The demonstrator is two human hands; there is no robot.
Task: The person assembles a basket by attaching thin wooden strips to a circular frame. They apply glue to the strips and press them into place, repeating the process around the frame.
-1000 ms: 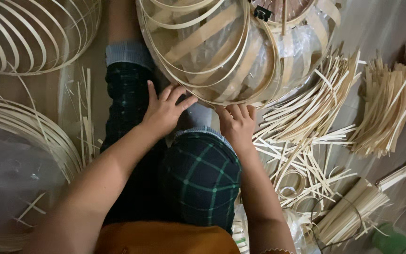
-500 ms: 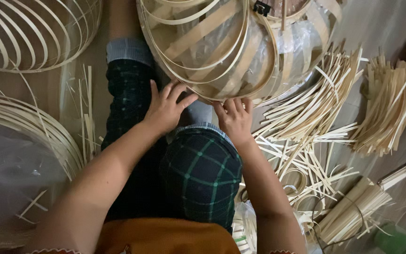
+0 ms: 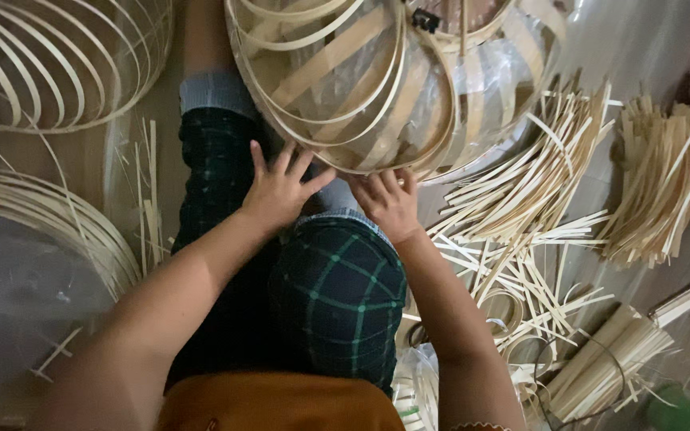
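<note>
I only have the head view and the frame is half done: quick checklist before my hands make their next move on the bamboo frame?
1. Left hand on the bamboo frame rim: ok.
2. Right hand on the rim: ok.
3. Frame resting against the knees: ok.
4. Black clip on the hoops: ok.
5. Loose strips beside the right hand: ok.
6. Grip under the rim: cannot tell.

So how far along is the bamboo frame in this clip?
The round bamboo frame already has its hoops and flat ribs joined into a dome, and a similar frame lies at upper left. In hand: the left hand and right hand both work at its lower rim. Left: loose strips and a bundle lie unused.
</note>
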